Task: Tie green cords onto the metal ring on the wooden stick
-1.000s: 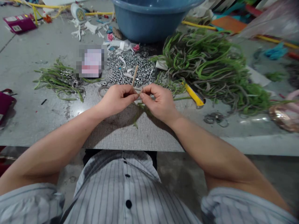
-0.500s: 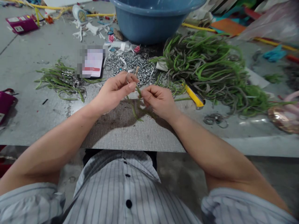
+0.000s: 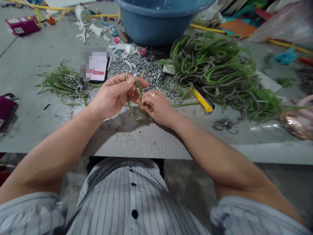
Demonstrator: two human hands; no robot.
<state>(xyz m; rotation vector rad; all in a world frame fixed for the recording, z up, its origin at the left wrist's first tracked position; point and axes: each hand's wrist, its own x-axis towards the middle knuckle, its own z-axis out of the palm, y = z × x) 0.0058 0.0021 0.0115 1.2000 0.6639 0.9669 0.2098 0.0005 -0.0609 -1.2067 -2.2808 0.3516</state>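
Note:
My left hand [image 3: 114,93] is closed, thumb against fingers, on a green cord [image 3: 133,112] that loops down below it. A thin metal ring [image 3: 127,76] shows at its fingertips. Close beside it, my right hand [image 3: 157,106] has its fingers curled in on the same cord; its fingertips are partly hidden. A small tan stick-like piece [image 3: 143,73] pokes up behind the left fingers. Just beyond both hands lies a spread of small shiny metal pieces [image 3: 117,67]. A yellow box cutter [image 3: 202,99] rests to the right of my right hand.
A large heap of green and grey cords [image 3: 210,65] lies at right, a smaller bundle [image 3: 61,83] at left. A phone [image 3: 99,67] lies near that bundle. Behind stands a blue basin [image 3: 156,26]. Metal rings [image 3: 225,125] lie near the table's front edge [image 3: 220,156].
My left hand has turned and shifted slightly left and down, and the cord now loops over its fingers. My right hand has rolled knuckles-up, moving a little left beneath the left fingers.

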